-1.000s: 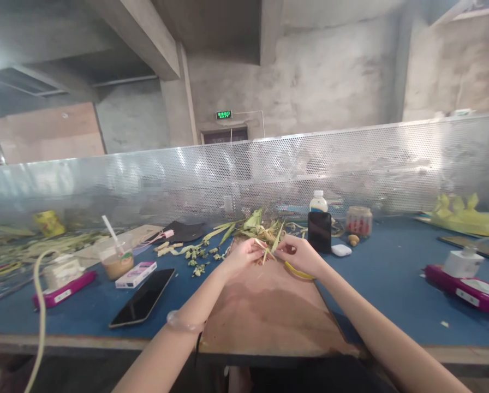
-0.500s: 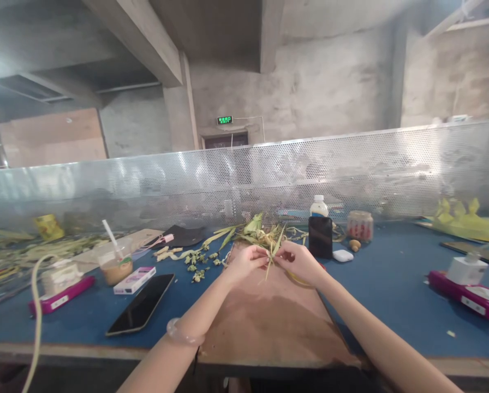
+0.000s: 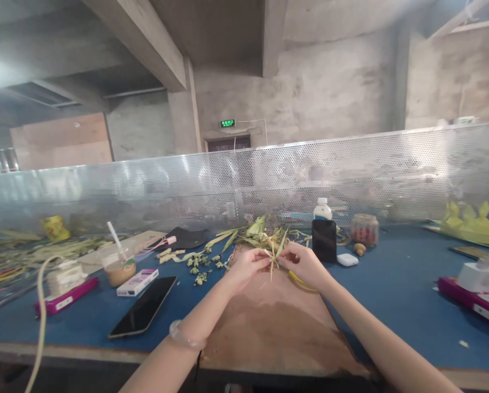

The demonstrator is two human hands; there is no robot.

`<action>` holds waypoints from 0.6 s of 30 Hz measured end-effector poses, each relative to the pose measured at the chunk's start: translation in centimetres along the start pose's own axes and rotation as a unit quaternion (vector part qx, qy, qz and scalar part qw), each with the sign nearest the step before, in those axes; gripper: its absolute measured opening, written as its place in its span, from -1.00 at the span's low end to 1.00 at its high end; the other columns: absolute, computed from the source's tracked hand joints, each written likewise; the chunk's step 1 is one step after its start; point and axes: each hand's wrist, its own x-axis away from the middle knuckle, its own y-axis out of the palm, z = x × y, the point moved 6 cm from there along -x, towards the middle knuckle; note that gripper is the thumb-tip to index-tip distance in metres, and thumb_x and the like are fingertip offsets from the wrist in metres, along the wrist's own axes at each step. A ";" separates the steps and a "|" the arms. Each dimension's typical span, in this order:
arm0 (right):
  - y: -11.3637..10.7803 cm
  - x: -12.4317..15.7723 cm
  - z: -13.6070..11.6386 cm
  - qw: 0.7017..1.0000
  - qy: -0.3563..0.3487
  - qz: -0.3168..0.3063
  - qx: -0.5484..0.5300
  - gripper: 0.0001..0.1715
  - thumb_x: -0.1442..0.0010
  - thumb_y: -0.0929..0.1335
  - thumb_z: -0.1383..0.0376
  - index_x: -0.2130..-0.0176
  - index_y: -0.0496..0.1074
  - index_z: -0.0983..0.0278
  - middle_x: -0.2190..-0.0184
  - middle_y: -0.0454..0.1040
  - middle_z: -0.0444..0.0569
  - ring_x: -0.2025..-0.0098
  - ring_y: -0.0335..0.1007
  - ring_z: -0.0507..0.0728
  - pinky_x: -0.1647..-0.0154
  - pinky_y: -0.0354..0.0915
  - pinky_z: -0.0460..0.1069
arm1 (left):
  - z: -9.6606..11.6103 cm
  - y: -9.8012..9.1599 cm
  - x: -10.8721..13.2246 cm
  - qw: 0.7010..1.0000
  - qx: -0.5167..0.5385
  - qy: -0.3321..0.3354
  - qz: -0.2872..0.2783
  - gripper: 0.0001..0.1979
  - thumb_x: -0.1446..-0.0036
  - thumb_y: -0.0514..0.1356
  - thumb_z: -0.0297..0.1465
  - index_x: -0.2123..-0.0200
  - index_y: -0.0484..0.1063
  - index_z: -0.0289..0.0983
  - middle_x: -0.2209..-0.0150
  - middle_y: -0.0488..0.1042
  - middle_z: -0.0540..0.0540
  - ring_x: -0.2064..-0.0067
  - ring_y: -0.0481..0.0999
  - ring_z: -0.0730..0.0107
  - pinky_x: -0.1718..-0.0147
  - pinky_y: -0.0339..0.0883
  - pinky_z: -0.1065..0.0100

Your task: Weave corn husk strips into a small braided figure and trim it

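Left hand point(image 3: 246, 268): fingers pinch green strips point(image 3: 273, 266) | right hand point(image 3: 304, 265): fingers pinch same strips | leaf pile point(image 3: 256, 227): 12 o'clock from hands

Your one view comes from the camera on your head, facing forward and slightly down, over the table point(image 3: 400, 297) to the perforated metal screen point(image 3: 179, 188) and the grey wall point(image 3: 334, 93) beyond. Your forearms point(image 3: 367, 322) run in close from the bottom edge; your left hand point(image 3: 246, 267) and right hand point(image 3: 304, 265) lie farther off, below centre.
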 end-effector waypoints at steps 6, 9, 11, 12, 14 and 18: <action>0.0 0.0 0.1 1.000 0.003 0.002 -0.005 -0.78 -0.10 0.28 0.21 0.46 0.42 0.26 0.53 0.31 -0.11 0.50 0.18 0.02 0.49 0.13 -0.08 | 0.0 0.2 0.2 1.000 0.019 -0.015 0.002 -0.73 0.06 0.26 -0.34 0.28 0.38 -0.37 0.30 0.45 -0.14 0.31 0.44 0.39 0.21 0.27 0.28; -0.2 0.0 0.1 1.000 0.002 0.014 -0.001 -0.81 -0.08 0.30 0.21 0.46 0.42 0.27 0.53 0.33 -0.10 0.51 0.17 0.02 0.50 0.13 -0.08 | 0.0 0.2 0.2 1.000 0.024 -0.015 0.004 -0.72 0.06 0.26 -0.32 0.29 0.38 -0.37 0.30 0.46 -0.15 0.30 0.45 0.38 0.19 0.27 0.27; -0.2 0.0 0.0 1.000 0.001 0.013 -0.003 -0.80 -0.08 0.30 0.21 0.47 0.41 0.27 0.54 0.32 -0.10 0.51 0.18 0.02 0.49 0.13 -0.08 | 0.0 0.2 0.1 1.000 0.024 -0.015 0.010 -0.73 0.06 0.26 -0.32 0.29 0.37 -0.36 0.30 0.46 -0.14 0.31 0.45 0.39 0.21 0.27 0.29; -0.2 0.0 -0.1 1.000 0.004 0.014 -0.010 -0.79 -0.07 0.30 0.20 0.48 0.41 0.27 0.54 0.33 -0.10 0.50 0.19 0.02 0.48 0.14 -0.08 | 0.0 0.0 0.1 1.000 0.019 -0.015 0.016 -0.73 0.06 0.26 -0.33 0.29 0.37 -0.35 0.30 0.46 -0.13 0.31 0.44 0.39 0.23 0.28 0.31; -0.3 0.0 -0.2 0.998 0.028 0.009 -0.052 -0.77 -0.07 0.30 0.17 0.46 0.40 0.27 0.53 0.35 -0.10 0.49 0.23 0.02 0.47 0.17 -0.08 | -0.1 -0.3 0.0 0.999 -0.010 -0.017 0.034 -0.74 0.05 0.25 -0.32 0.28 0.38 -0.34 0.31 0.46 -0.12 0.32 0.44 0.40 0.31 0.28 0.36; 0.4 0.2 0.4 0.971 0.129 -0.058 -0.191 -0.64 -0.07 0.27 0.04 0.34 0.38 0.29 0.63 0.36 -0.14 0.68 0.14 -0.04 0.69 0.09 -0.13 | -0.2 -0.9 -0.1 0.994 -0.083 -0.025 0.061 -0.73 0.02 0.22 -0.30 0.25 0.38 -0.32 0.31 0.47 -0.13 0.34 0.45 0.40 0.41 0.25 0.43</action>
